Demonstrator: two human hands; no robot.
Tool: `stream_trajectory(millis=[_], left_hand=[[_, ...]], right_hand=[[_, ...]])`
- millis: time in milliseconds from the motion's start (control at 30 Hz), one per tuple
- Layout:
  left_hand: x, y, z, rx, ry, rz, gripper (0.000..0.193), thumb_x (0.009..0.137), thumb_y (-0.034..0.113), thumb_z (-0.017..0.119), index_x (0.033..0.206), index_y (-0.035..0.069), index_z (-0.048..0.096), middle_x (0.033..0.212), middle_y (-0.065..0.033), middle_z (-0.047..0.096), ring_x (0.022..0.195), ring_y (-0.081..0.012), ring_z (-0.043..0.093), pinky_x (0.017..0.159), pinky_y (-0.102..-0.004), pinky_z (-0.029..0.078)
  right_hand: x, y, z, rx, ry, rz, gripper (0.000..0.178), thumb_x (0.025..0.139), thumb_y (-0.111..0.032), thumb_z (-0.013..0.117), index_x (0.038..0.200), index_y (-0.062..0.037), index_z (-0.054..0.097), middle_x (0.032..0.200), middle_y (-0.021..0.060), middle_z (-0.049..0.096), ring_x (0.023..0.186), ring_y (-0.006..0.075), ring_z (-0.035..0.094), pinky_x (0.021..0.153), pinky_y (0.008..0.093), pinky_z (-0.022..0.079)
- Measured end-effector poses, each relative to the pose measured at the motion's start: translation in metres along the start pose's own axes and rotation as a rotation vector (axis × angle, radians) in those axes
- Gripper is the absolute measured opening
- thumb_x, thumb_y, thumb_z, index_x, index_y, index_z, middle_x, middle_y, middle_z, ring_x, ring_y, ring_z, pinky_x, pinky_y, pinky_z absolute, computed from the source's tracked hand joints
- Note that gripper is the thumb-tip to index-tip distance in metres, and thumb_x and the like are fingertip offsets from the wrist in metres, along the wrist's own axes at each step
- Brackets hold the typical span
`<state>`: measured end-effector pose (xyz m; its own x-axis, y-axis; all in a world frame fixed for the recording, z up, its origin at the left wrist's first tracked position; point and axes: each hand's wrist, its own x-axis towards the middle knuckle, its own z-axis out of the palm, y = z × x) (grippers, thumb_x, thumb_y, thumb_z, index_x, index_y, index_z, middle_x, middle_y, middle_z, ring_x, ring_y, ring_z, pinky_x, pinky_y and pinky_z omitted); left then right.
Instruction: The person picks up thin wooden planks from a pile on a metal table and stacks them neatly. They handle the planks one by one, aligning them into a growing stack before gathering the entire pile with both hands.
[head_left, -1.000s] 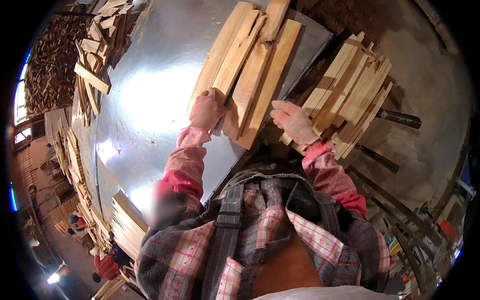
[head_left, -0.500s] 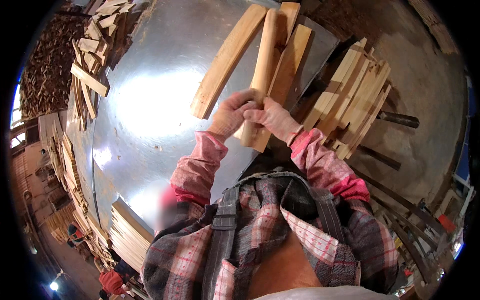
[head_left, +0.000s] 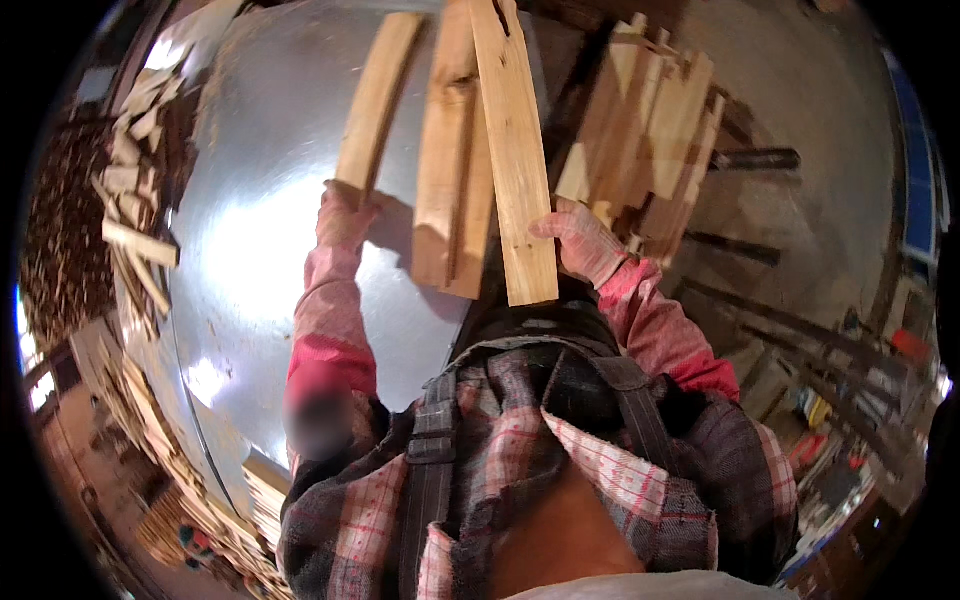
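Note:
My right hand (head_left: 588,240) grips the right edge of a long pale wooden board (head_left: 518,180), near its near end. The board's far end has a dark, ragged split. To the left, my left hand (head_left: 345,215) closes around the near end of another wooden board (head_left: 378,105), whose far end points away from me. Between these two, a wider knotty board (head_left: 438,190) lies on the metal table (head_left: 250,110), with another piece against its right side, partly hidden by the board in my right hand.
Right of the table, a stack of pale boards (head_left: 640,130) rests near dark metal bars (head_left: 755,160). Wood offcuts (head_left: 130,190) are heaped at the left edge. More boards (head_left: 150,410) line the lower left, near another person (head_left: 195,540).
My hands, together on one board before, have moved apart. The left has gone to the left board's end; the right now holds a board at the right. The view has shifted.

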<state>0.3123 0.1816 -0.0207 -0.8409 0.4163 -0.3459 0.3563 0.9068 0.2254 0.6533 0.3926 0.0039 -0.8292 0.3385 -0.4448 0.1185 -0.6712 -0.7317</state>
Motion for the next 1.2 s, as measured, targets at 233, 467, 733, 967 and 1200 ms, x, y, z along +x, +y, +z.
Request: stream_trajectory(millis=[233, 467, 733, 967, 1200], left_hand=[[-0.008, 0.038, -0.019, 0.074, -0.073, -0.029, 0.08, 0.078, 0.028, 0.079, 0.145, 0.002, 0.043, 0.129, -0.0246, 0.063, 0.118, -0.0424, 0.064, 0.101, -0.0463, 0.053], [-0.06, 0.05, -0.024, -1.132, -0.194, -0.026, 0.05, 0.091, 0.024, 0.06, 0.129, -0.007, 0.058, 0.099, -0.0102, 0.062, 0.087, -0.019, 0.061, 0.081, -0.0346, 0.055], [-0.168, 0.187, -0.017, -1.449, -0.362, 0.061, 0.05, 0.085, 0.024, 0.064, 0.124, -0.006, 0.059, 0.102, -0.0175, 0.068, 0.093, -0.0299, 0.07, 0.085, -0.0403, 0.06], [-0.2, 0.241, 0.031, -1.124, -0.504, 0.059, 0.061, 0.075, 0.029, 0.064, 0.125, -0.006, 0.06, 0.103, -0.0161, 0.069, 0.092, -0.0273, 0.068, 0.083, -0.0375, 0.056], [-0.189, 0.27, 0.071, -1.686, -1.22, -0.037, 0.064, 0.075, 0.022, 0.068, 0.132, -0.005, 0.058, 0.108, -0.0164, 0.068, 0.095, -0.0263, 0.068, 0.081, -0.0385, 0.058]], right_hand=[[-0.037, -0.002, -0.103, -0.556, 0.121, -0.279, 0.039, 0.092, -0.016, 0.071, 0.123, 0.0066, 0.064, 0.115, 0.0122, 0.073, 0.105, 0.019, 0.069, 0.097, 0.0344, 0.055], [-0.076, -0.028, -0.168, -0.089, 0.665, -0.109, 0.03, 0.081, -0.002, 0.07, 0.111, 0.001, 0.071, 0.099, 0.0128, 0.075, 0.092, 0.0244, 0.069, 0.087, 0.0352, 0.055], [-0.07, -0.005, -0.337, -0.115, 0.935, -0.039, 0.03, 0.082, -0.011, 0.071, 0.108, 0.0038, 0.068, 0.094, 0.0094, 0.07, 0.088, 0.0211, 0.066, 0.079, 0.036, 0.053], [-0.013, -0.007, -0.369, -0.876, 1.066, 0.225, 0.043, 0.088, -0.035, 0.066, 0.113, -0.0003, 0.068, 0.103, 0.0234, 0.072, 0.097, 0.0387, 0.07, 0.086, 0.0437, 0.054], [0.029, 0.008, -0.414, -0.907, 0.863, 0.188, 0.061, 0.1, -0.051, 0.057, 0.132, 0.001, 0.063, 0.129, 0.0202, 0.069, 0.119, 0.0356, 0.065, 0.1, 0.0411, 0.049]])
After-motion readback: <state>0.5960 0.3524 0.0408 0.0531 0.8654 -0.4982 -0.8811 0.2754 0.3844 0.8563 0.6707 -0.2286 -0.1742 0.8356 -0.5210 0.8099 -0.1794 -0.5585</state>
